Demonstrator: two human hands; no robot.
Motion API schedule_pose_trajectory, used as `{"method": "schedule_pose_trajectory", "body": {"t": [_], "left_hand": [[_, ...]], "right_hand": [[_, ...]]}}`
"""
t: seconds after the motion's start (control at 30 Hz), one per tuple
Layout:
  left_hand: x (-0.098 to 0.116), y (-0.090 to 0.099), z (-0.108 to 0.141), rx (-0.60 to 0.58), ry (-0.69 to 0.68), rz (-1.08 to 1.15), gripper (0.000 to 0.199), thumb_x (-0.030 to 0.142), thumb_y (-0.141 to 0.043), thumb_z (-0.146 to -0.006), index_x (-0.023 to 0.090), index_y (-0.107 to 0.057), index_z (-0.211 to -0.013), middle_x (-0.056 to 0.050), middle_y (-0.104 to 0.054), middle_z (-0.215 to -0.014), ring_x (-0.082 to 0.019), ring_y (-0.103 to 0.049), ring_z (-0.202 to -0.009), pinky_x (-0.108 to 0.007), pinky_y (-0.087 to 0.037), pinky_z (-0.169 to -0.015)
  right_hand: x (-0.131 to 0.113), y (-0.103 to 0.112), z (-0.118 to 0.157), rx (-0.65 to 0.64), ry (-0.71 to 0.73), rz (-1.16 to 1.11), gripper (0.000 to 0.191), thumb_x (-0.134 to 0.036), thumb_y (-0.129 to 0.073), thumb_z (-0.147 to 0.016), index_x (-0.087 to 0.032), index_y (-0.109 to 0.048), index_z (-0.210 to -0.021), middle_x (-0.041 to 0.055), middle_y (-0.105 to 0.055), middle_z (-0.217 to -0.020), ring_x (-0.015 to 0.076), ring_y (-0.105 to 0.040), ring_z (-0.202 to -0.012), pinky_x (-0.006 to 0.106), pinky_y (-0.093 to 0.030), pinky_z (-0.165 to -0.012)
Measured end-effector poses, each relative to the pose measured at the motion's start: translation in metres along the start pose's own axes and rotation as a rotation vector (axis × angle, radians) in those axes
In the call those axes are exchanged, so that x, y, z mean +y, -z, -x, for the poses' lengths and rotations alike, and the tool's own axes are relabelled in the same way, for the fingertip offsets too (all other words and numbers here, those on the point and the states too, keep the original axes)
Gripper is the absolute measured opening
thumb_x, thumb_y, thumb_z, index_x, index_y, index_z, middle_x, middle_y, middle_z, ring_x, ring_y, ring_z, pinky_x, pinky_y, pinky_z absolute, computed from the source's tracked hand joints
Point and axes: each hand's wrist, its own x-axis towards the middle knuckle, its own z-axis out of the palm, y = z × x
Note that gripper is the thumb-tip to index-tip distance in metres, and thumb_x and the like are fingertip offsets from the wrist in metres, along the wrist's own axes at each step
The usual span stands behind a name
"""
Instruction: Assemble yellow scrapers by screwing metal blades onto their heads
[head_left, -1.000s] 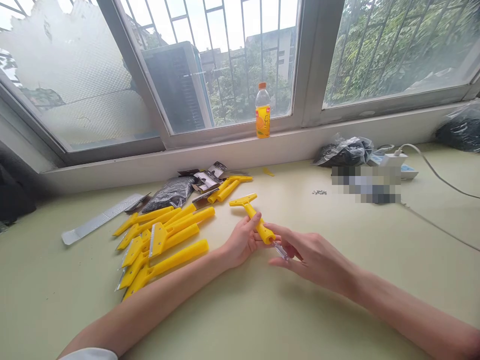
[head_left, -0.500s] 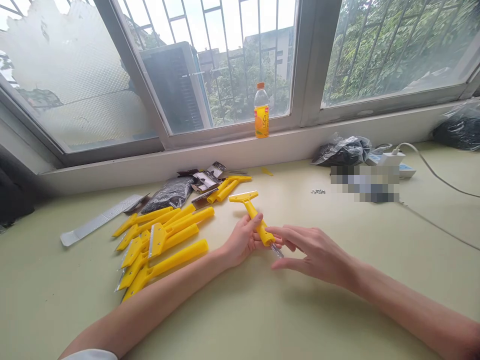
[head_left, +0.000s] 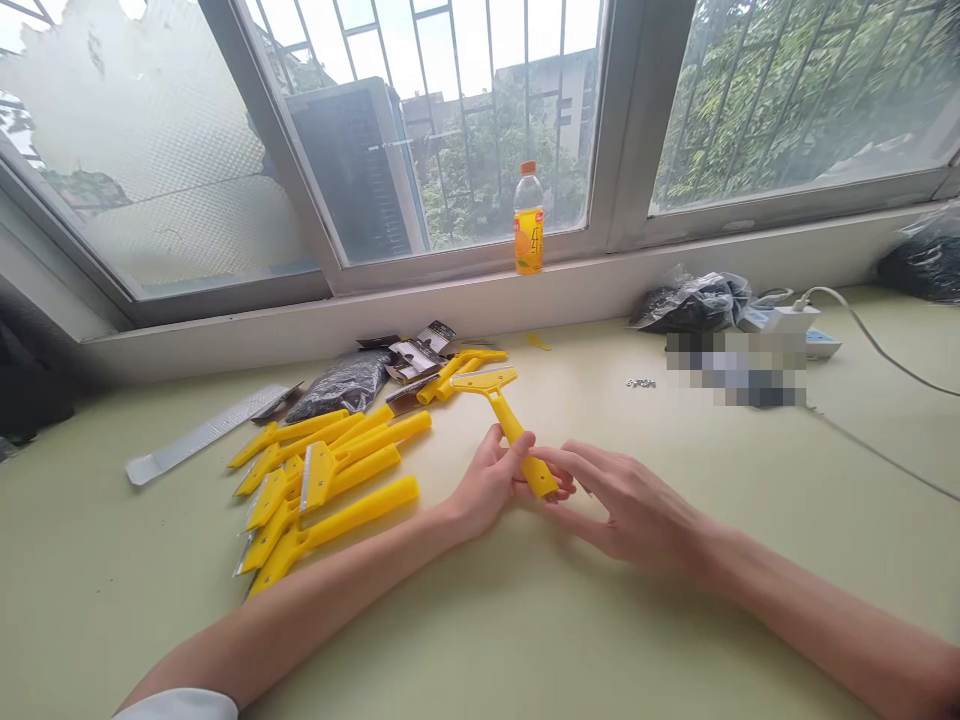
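Note:
My left hand (head_left: 491, 475) grips a yellow scraper (head_left: 516, 425) by its handle, thumb on top. The scraper's wide head with a pale blade edge points away from me, up and to the left. At the handle's near end, my right hand (head_left: 619, 495) has its index finger against the side and its thumb at the butt. A small bit of a silvery insert (head_left: 553, 497) shows at that end; the rest of it is hidden. Left of my hands lies a pile of several yellow scrapers (head_left: 360, 520), heads mostly to the left.
Behind the pile are a plastic bag of black parts (head_left: 341, 385), crumpled packaging (head_left: 424, 352) and a clear plastic strip (head_left: 202, 435). Small metal pieces (head_left: 641, 384) lie farther right, near a black-filled bag (head_left: 690, 302) and a white charger (head_left: 795, 318). An orange-capped bottle (head_left: 529, 225) stands on the sill.
The silvery insert that stuck out of the handle's near end is now almost wholly inside it. My right thumb has moved in close to the butt.

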Motion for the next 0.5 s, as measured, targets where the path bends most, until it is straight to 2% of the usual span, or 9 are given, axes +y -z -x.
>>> {"method": "schedule_pose_trajectory", "body": {"t": [0.1, 0.27, 0.37, 0.5], "left_hand": [[-0.0003, -0.0005, 0.0003, 0.010, -0.025, -0.006, 0.043, 0.052, -0.060, -0.093, 0.021, -0.036, -0.108, -0.008, -0.073, -0.089, -0.024, -0.076, -0.069, -0.034, -0.060, -0.062], [-0.0010, 0.0019, 0.0009, -0.033, 0.015, -0.054, 0.043, 0.055, -0.059, -0.092, 0.022, -0.035, -0.105, -0.008, -0.071, -0.089, -0.025, -0.075, -0.066, -0.036, -0.061, -0.056], [-0.0006, 0.0025, 0.0008, -0.035, 0.032, -0.074, 0.043, 0.057, -0.058, -0.092, 0.022, -0.035, -0.104, -0.008, -0.070, -0.090, -0.026, -0.075, -0.066, -0.036, -0.060, -0.052], [0.0019, -0.0004, 0.0025, -0.030, -0.017, -0.142, 0.041, 0.055, -0.058, -0.093, 0.022, -0.037, -0.103, -0.006, -0.069, -0.091, -0.024, -0.075, -0.072, -0.031, -0.060, -0.055]], "right_hand": [[0.0000, 0.0028, 0.0003, -0.031, 0.039, -0.004, 0.045, -0.027, -0.054, -0.099, -0.026, -0.043, -0.143, 0.0029, -0.062, -0.097, 0.0160, -0.059, -0.083, 0.031, -0.047, -0.075], [0.0041, 0.0045, 0.0006, -0.089, 0.149, 0.050, 0.052, -0.034, -0.062, -0.096, -0.023, -0.044, -0.143, 0.0051, -0.064, -0.100, 0.0179, -0.058, -0.084, 0.035, -0.049, -0.080], [0.0048, 0.0029, 0.0001, -0.070, 0.178, 0.076, 0.047, -0.034, -0.061, -0.097, -0.022, -0.046, -0.140, 0.0059, -0.065, -0.102, 0.0180, -0.059, -0.085, 0.035, -0.048, -0.082], [0.0004, -0.0012, -0.0001, 0.015, 0.106, 0.048, 0.031, -0.029, -0.055, -0.101, -0.022, -0.052, -0.131, 0.0016, -0.065, -0.089, 0.0149, -0.057, -0.074, 0.030, -0.046, -0.072]]}}
